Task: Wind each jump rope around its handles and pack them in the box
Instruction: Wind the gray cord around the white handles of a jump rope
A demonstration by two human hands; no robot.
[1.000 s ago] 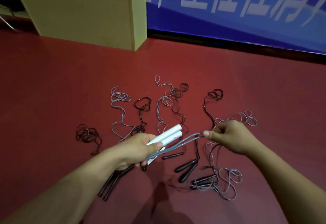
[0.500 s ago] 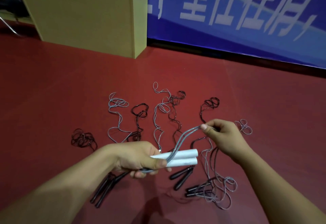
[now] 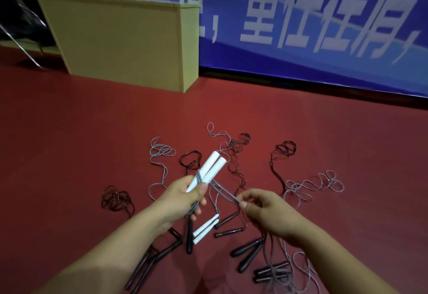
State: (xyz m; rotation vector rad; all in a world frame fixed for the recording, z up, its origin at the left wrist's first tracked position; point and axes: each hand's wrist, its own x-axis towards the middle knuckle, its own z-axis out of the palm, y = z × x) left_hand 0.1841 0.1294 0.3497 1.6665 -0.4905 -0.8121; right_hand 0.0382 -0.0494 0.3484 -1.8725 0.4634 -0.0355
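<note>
Pointing up-right, white handles [image 3: 212, 168], left hand [image 3: 183, 197]

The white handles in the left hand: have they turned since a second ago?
Yes. The white handles swung from pointing right to pointing up, toward the beige box.

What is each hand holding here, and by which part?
The left hand grips the pair of white handles near their lower end, the grey cord crossing them. The right hand pinches that grey cord between thumb and fingers, a short way from the handles.

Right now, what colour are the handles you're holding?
White handles, gripped by the left hand; head view.
</note>
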